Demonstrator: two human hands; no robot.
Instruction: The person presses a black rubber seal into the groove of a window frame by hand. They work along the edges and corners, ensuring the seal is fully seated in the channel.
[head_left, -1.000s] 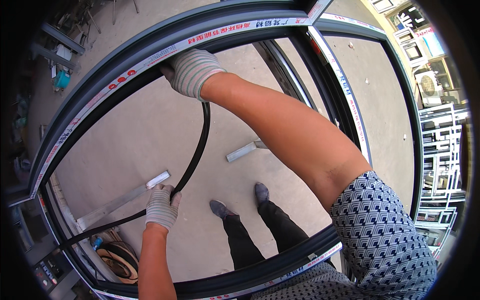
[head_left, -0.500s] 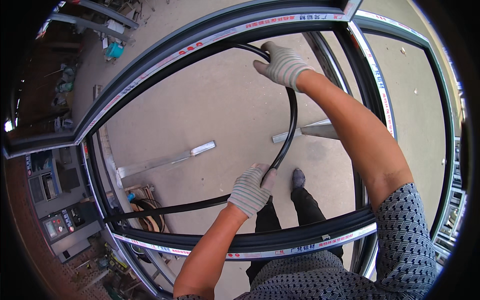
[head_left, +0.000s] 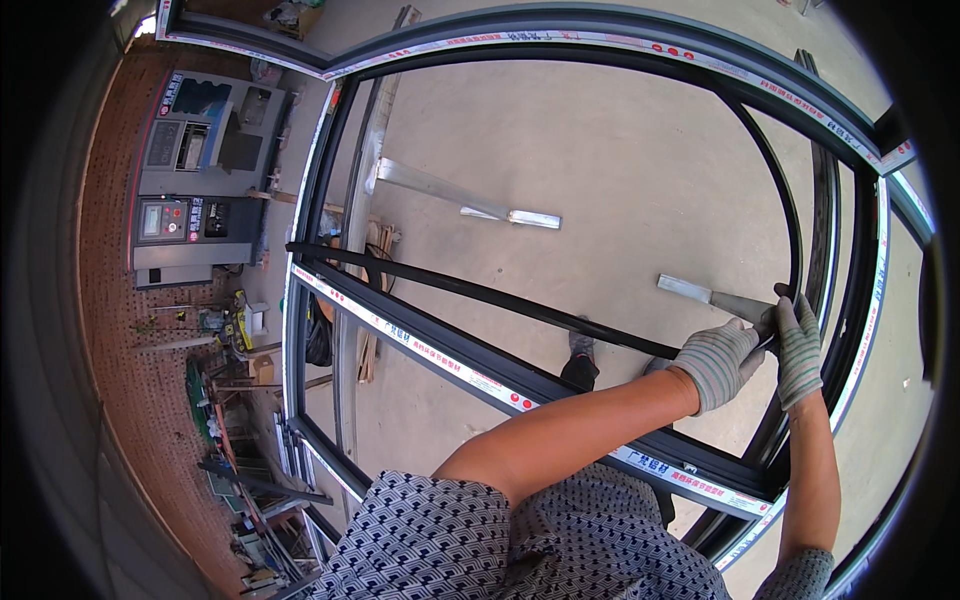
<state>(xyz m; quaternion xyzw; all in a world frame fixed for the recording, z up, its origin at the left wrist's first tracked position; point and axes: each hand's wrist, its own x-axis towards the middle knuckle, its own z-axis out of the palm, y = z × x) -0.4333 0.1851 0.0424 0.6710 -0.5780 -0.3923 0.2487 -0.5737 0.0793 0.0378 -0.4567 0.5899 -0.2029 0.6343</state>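
Observation:
A long black rubber strip [head_left: 450, 282] lies partly inside a dark metal window frame [head_left: 440, 357] covered with printed white film. From the frame's left side the strip crosses the opening to my left hand [head_left: 718, 366], which grips it. Close beside it, near the right side of the opening, my right hand [head_left: 799, 352] is closed on the same strip. Beyond my hands the strip curves up to the far rail. Both hands wear striped knit gloves. The exact spot where my fingers pinch the strip is partly hidden.
Metal support bars [head_left: 535, 218] reach under the opening from the left and right. A grey machine [head_left: 200, 165] with a control panel stands at the left. Scraps and tools clutter the brick floor [head_left: 110, 340] below it. My shoe [head_left: 581, 345] shows through the frame.
My view has swung toward the left. My right hand has come down from the far rail along the strip, and my left hand has moved right, so both are now close together.

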